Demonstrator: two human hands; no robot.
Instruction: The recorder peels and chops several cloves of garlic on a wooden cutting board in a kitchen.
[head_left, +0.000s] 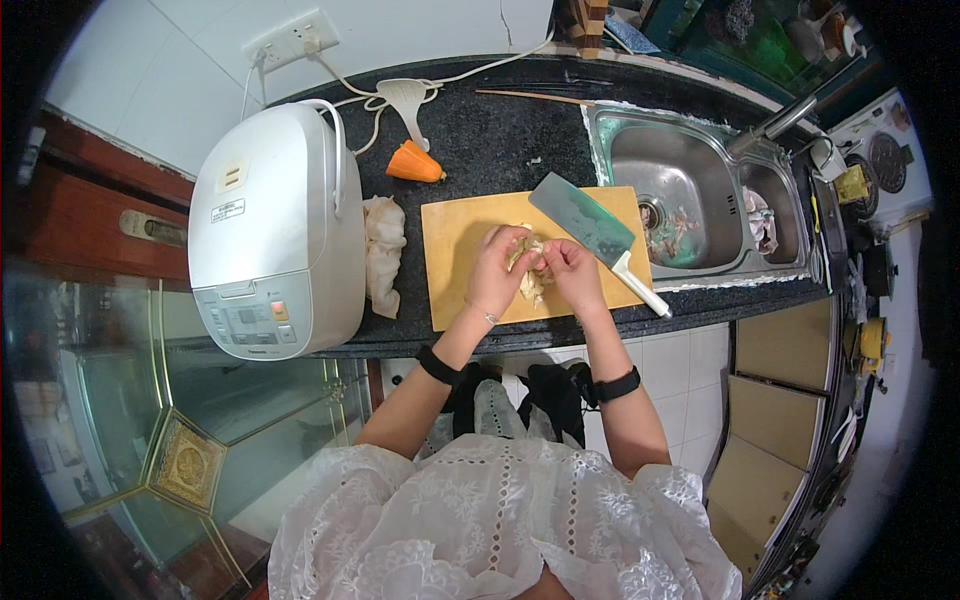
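Observation:
Over a yellow cutting board (454, 259), my left hand (495, 268) and my right hand (576, 279) meet at the fingertips. Between them they pinch a small pale piece that looks like garlic (534, 244); the fingers partly cover it. Beneath my hands, pale papery skins and pieces (533, 288) lie on the board. A cleaver (585, 219) with a white handle rests flat and slanted on the board's right side, close to my right hand. Its handle end sticks out past the board toward the counter's front edge.
A white rice cooker (262, 225) stands at left, a folded cloth (384, 255) beside it. Behind the board are an orange vegetable piece (416, 163), a white rice paddle (406, 105) and cables. At right, a steel double-bowl sink (675, 165) holds scraps.

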